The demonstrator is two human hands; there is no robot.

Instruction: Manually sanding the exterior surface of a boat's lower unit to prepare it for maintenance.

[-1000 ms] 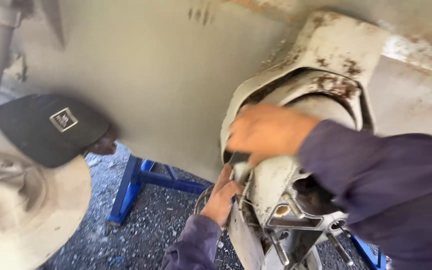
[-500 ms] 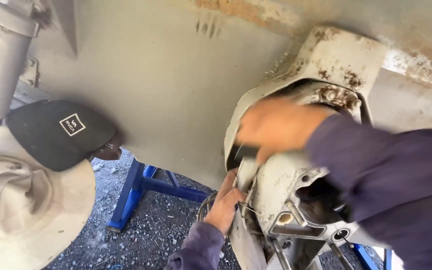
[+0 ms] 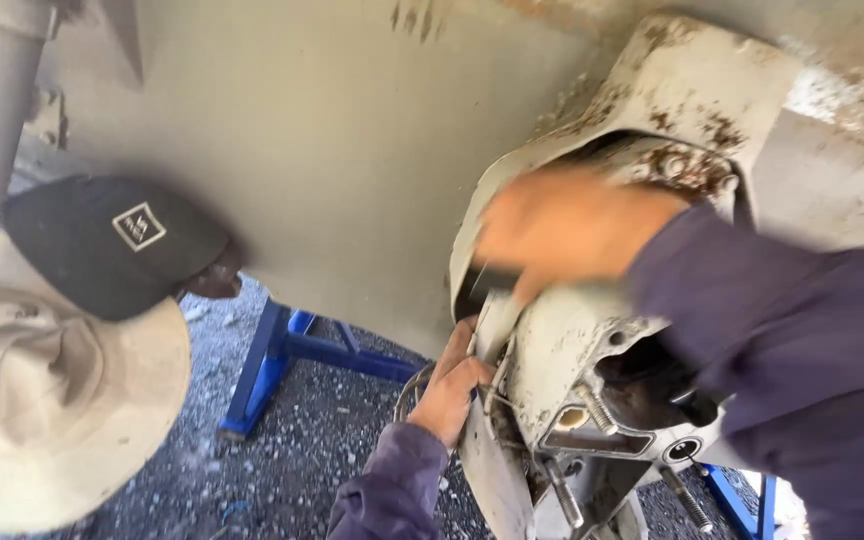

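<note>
Here, left hand (image 3: 452,385) fingers grip the housing (image 3: 592,380) edge; right hand (image 3: 567,225) (blurred, grip unclear) fills the recess.

Single head-worn view, close in, angled up beneath a grey hull (image 3: 332,170) toward a corroded housing (image 3: 592,400).

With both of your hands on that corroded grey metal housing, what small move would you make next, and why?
Probably ease the corroded grey metal housing slightly outward, steadily. The right hand grips its upper edge, the left hand braces its lower side, and the threaded studs already show bare, so it looks partly free of the white mount.
</note>
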